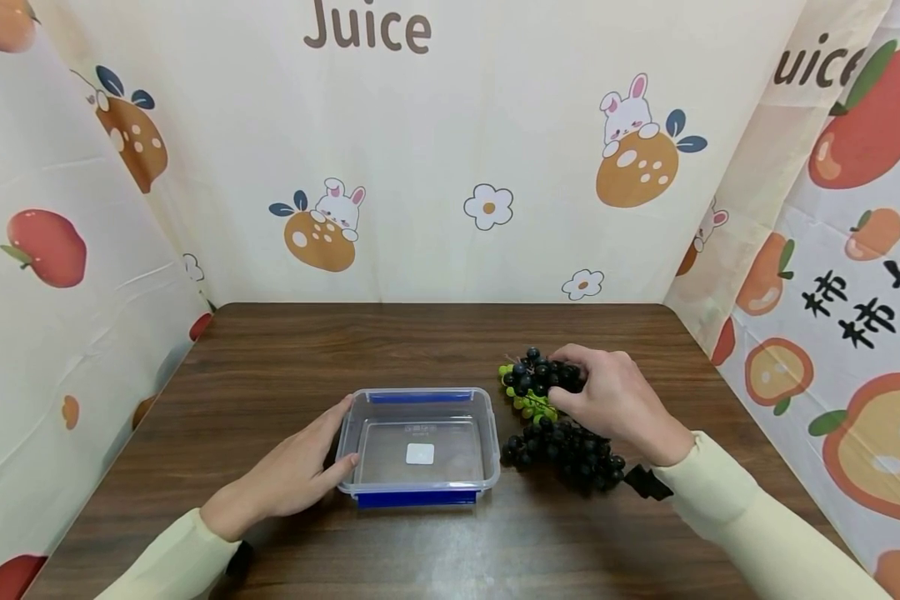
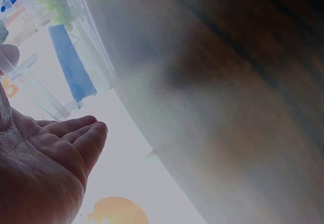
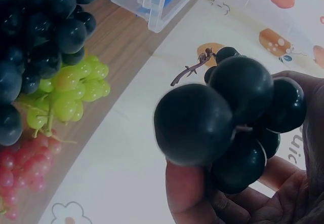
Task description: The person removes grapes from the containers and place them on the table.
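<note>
My right hand [image 1: 611, 396] pinches a bunch of black grapes [image 3: 243, 89] between thumb and fingers, raised above the table in the right wrist view, its brown stem sticking out. Below it lie a bunch of green grapes [image 1: 532, 404] and, nearer me, another dark bunch [image 1: 566, 450]. Pink grapes [image 3: 30, 163] show beside the green ones in the right wrist view; the head view hides them. At the left wall of a clear plastic container [image 1: 420, 487] with blue clips, my left hand [image 1: 292, 467] has its thumb over the rim and its fingers along the outside.
The container stands on a dark wooden table [image 1: 285, 350], left of the grapes, with a white label [image 1: 420, 453] on its floor. Patterned curtains [image 1: 420, 150] with fruit and rabbit prints enclose the table at the back and both sides.
</note>
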The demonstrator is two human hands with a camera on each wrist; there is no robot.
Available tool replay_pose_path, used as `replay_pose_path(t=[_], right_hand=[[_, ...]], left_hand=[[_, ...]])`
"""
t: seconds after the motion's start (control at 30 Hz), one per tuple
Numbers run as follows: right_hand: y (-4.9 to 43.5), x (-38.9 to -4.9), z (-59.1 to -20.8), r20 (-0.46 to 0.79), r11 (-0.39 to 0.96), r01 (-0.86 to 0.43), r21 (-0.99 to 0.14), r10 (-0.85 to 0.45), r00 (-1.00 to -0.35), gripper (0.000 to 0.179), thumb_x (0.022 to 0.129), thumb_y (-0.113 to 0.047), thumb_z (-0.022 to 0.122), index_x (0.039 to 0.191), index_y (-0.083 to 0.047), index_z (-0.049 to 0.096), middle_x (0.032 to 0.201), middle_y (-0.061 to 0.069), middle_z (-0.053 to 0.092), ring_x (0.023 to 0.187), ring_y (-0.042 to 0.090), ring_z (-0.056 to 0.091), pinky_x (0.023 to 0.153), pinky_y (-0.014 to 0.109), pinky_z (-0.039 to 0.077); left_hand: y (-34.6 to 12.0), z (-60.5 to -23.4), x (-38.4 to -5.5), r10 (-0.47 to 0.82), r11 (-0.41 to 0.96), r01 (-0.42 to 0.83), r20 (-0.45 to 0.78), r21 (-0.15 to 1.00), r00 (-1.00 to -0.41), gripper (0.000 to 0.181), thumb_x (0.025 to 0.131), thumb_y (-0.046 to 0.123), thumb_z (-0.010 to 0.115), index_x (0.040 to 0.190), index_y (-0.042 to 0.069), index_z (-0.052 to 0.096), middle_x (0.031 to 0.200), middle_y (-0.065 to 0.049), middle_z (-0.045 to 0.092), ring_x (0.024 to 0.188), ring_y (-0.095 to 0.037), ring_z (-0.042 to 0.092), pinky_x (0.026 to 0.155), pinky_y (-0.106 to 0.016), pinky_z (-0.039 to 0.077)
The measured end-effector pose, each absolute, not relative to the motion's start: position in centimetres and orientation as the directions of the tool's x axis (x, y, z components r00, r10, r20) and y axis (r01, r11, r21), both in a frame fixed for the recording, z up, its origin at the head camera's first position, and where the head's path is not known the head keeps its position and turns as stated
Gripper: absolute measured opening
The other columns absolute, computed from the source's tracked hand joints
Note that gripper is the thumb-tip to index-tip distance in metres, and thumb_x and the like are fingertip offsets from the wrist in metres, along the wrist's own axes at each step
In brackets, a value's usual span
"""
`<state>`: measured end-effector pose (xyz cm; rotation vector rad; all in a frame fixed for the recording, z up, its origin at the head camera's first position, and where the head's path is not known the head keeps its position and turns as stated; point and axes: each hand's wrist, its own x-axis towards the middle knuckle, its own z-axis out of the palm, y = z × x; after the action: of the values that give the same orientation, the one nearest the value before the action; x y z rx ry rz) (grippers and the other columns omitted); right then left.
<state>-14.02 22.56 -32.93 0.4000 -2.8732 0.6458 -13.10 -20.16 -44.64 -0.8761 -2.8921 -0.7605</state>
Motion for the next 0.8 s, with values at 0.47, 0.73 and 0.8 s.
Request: replay_pose_path(t=[0.47,0.73,0.8], right_hand=[[25.3,-13.8,-33.0,0.171,0.895,-0.225,-0.385,-0.170,-0.970,0.036,0.088,-0.021,0.069,0.124,-0.017,0.070,0.046,-0.004,0.041,0.038,0.014,0.036,0.043,0.029,0.031],[27.1,-13.8,-33.1,0.138,0.903,-0.170,-0.395,-0.124,-0.983,0.037,0.091,-0.023,0.068,0.126,-0.014,0.069,0.046,-0.002,0.042,0.038,0.016,0.037,0.043,0.031,0.032],[27.6,-13.9,-33.0,0.125,0.906,-0.146,-0.397,-0.104,-0.987,0.039,0.092,-0.024,0.068,0.129,-0.013,0.068,0.048,-0.001,0.044,0.040,0.018,0.041,0.044,0.032,0.034]], left_hand=[[-20.2,-44.5,-13.2,0.516,0.726,0.524,0.151,0.446,-0.843,0.081,0.104,0.036,0.060,0.165,0.007,0.015,0.167,-0.016,0.025,0.149,-0.031,0.034,0.114,-0.054,0.037],[-20.2,-44.6,-13.2,0.513,0.727,0.516,0.141,0.453,-0.847,0.082,0.104,0.037,0.061,0.165,0.007,0.015,0.167,-0.015,0.025,0.149,-0.031,0.035,0.114,-0.054,0.038],[-20.2,-44.6,-13.2,0.513,0.728,0.516,0.140,0.452,-0.847,0.082,0.104,0.037,0.061,0.165,0.007,0.015,0.167,-0.015,0.025,0.149,-0.031,0.035,0.114,-0.053,0.038]])
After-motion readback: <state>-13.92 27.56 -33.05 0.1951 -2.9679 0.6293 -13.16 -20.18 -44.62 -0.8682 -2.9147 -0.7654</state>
